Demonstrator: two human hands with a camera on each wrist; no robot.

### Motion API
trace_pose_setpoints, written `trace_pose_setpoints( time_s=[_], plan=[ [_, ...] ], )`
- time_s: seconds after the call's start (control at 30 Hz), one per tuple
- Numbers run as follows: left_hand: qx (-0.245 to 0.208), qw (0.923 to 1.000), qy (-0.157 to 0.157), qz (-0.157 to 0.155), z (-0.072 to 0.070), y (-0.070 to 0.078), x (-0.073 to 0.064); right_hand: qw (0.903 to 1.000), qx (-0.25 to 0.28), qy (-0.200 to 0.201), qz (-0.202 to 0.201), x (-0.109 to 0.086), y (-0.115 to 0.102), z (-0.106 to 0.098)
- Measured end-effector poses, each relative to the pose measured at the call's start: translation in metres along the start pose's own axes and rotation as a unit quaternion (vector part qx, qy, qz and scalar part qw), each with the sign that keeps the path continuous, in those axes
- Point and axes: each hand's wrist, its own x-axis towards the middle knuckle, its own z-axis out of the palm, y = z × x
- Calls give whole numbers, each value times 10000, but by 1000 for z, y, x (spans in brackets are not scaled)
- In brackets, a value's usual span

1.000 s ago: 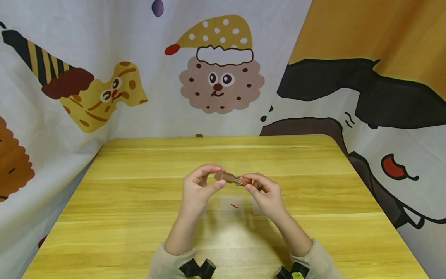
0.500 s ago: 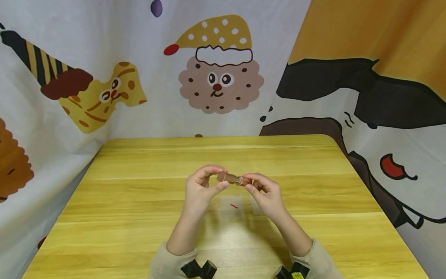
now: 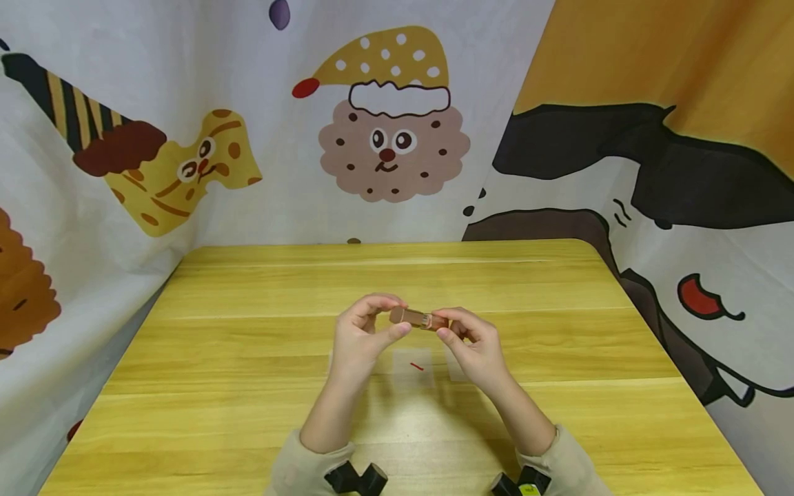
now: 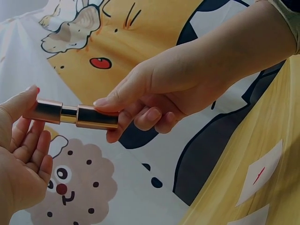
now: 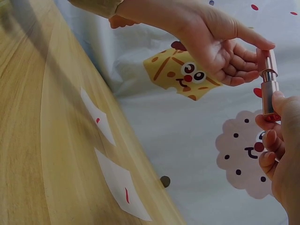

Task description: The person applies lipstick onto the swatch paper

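A metallic rose-brown lipstick (image 3: 411, 317) is held level above the table between both hands. My left hand (image 3: 356, 337) pinches its cap (image 4: 47, 111) between thumb and fingers. With thumb and index finger, my right hand (image 3: 474, 348) grips the base (image 4: 97, 117). A narrow gold collar (image 4: 69, 114) shows between cap and base in the left wrist view. In the right wrist view, the right hand (image 5: 288, 154) is at the lower right and the left hand (image 5: 215, 40) above it. Whatever the cap covers is hidden.
Below the hands, a small white paper (image 3: 413, 380) with a red streak lies on the wooden table (image 3: 236, 386). Another paper (image 3: 457, 368) is partly behind the right hand, and a third edge peeks out by the left wrist. A printed cartoon curtain (image 3: 248, 69) hangs behind.
My left hand has moved slightly right with the cap, and the gap between cap and base has narrowed. The right hand has stayed in place.
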Motion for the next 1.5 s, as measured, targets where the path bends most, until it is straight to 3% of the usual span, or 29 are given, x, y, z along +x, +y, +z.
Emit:
trace_pose_setpoints(
  time_s=[0.33,0.67,0.97,1.5],
  plan=[
    [51,10000,29,-69,2,-3,1,9998,6,-2,182,1,-2,1],
    [104,9997,-55,-209,4,-7,0,9999,4,-96,100,11,-28,4],
    [42,9995,-5,-298,6,-7,-2,10000,13,-56,74,1,-1,1],
    [108,9995,-24,-296,6,-9,-2,9995,-74,-21,296,-2,0,2]
  ],
)
